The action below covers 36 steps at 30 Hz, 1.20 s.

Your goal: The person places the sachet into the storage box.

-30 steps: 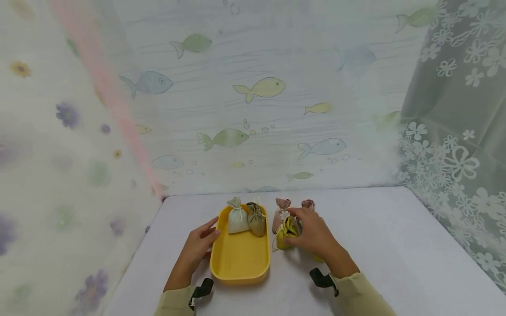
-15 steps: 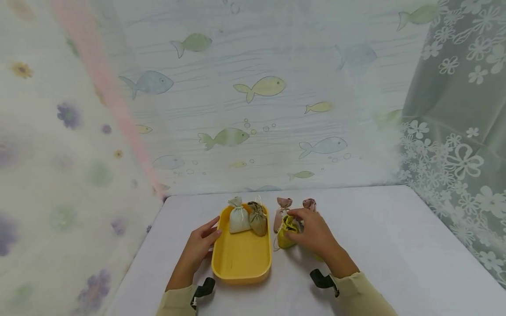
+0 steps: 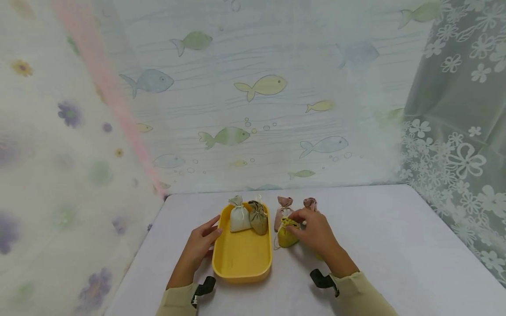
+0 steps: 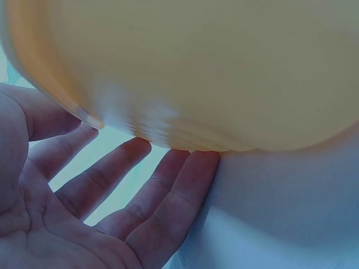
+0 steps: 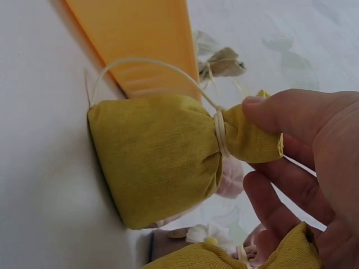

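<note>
My right hand (image 3: 314, 230) pinches the gathered neck of a mustard-yellow drawstring pouch (image 3: 287, 239) between thumb and fingers. In the right wrist view the pouch (image 5: 157, 157) has a cream cord around its neck, and its base appears to be on the table. At the left, my left hand (image 3: 199, 245) touches the long side of a yellow tray (image 3: 242, 277). The left wrist view has its extended fingertips against the outer wall of the tray (image 4: 196, 129). A white pouch (image 3: 239, 218) and an olive-brown pouch (image 3: 258, 219) lie at the tray's far end.
Behind the held pouch are two pinkish pouches, one on the left (image 3: 283, 213) and another farther right (image 3: 310, 203), partly hidden by my right hand. A second yellow pouch (image 5: 196, 258) lies under that hand. White cloth (image 3: 387, 245) covers the table, with printed curtains (image 3: 257, 118) behind.
The yellow pouch's neck has turned and looks narrower, with its folds pressed together in my right fingers. My left hand stays at the tray. The whole head view has shifted slightly.
</note>
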Each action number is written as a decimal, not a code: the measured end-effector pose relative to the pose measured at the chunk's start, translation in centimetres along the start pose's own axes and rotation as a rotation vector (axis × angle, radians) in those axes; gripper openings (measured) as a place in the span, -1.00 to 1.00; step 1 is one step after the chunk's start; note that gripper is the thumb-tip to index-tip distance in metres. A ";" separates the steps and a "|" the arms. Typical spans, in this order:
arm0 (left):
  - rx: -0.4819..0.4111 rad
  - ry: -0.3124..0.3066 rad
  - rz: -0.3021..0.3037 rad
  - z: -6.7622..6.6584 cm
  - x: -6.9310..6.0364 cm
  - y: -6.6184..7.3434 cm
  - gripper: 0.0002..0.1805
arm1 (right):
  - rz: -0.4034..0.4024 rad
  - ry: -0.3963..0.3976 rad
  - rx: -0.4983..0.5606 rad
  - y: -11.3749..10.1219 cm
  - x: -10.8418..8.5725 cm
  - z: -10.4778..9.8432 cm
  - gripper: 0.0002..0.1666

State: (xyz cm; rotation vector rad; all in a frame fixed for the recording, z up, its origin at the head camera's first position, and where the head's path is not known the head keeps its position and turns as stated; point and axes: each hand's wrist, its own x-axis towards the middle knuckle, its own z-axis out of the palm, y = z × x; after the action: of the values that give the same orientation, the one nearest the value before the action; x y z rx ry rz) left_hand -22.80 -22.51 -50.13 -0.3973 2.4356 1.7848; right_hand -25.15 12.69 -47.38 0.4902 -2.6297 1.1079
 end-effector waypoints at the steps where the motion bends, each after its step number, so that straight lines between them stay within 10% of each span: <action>1: -0.004 -0.001 0.001 0.0 0.0 0.0 -0.40 | 0.006 0.002 0.004 0.0 0.0 0.0 -0.73; 36: -0.003 -0.003 0.000 0.0 -0.1 0.0 -0.41 | -0.073 0.092 0.036 -1.0 0.0 0.1 -0.77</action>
State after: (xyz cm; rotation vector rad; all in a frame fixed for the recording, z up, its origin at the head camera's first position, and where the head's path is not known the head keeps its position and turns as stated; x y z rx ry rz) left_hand -22.74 -22.53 -50.13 -0.3954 2.4311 1.7883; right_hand -24.81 11.95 -46.83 0.5253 -2.4967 1.1292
